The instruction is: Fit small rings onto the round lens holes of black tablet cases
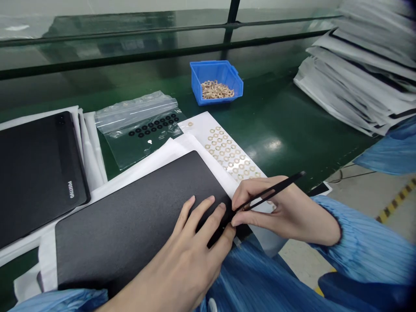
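Observation:
My left hand (191,247) lies flat with fingers spread on the near corner of a dark grey tablet-like panel (130,221) resting on white sheets. My right hand (279,212) pinches black tweezers (273,190), whose tips meet the panel's right corner beside my left fingertips. Just beyond lies a white sheet (208,125) carrying several small tan ring stickers.
A clear zip bag (139,125) with black ring stickers lies behind the panel. A blue bin (216,71) of tan rings stands further back. A second black tablet (35,173) lies at the left. Stacked white sleeves (357,73) fill the right. The belt is green.

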Available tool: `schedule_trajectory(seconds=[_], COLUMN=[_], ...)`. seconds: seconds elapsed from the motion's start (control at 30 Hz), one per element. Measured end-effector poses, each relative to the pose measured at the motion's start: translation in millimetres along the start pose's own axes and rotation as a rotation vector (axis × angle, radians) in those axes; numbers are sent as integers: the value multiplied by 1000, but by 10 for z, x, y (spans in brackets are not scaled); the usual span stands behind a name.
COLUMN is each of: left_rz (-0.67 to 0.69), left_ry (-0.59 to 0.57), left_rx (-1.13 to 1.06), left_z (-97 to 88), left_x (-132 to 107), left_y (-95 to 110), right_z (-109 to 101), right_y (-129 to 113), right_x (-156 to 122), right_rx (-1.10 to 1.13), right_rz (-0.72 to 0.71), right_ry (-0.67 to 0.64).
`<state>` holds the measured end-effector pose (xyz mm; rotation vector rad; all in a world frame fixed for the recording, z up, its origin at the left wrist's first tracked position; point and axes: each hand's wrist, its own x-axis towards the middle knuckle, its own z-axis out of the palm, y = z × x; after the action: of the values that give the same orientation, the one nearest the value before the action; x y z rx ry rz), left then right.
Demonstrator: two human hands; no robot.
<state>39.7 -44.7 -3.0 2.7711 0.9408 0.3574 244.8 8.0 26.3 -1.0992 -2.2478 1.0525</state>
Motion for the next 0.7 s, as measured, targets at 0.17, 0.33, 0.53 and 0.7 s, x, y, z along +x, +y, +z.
schedule_trajectory(seconds=[0.17, 0.33, 0.53, 0.7], left_rz=[1, 12, -7, -24], left_ry=[-22, -32, -59, -49], left_rx=[-18, -34, -24, -33], left_z=[-43, 27, -18, -9], left_x=[5, -31, 1, -6], left_y=[-1, -12, 7, 26], right_z=[6, -123, -319, -238], right_y=[32, 1, 33, 228], right_x=[-54, -34, 588, 1479], right_rx=[68, 100, -33, 32], right_rz=[-13, 34, -68, -188], right_ry=[49, 144, 232, 200])
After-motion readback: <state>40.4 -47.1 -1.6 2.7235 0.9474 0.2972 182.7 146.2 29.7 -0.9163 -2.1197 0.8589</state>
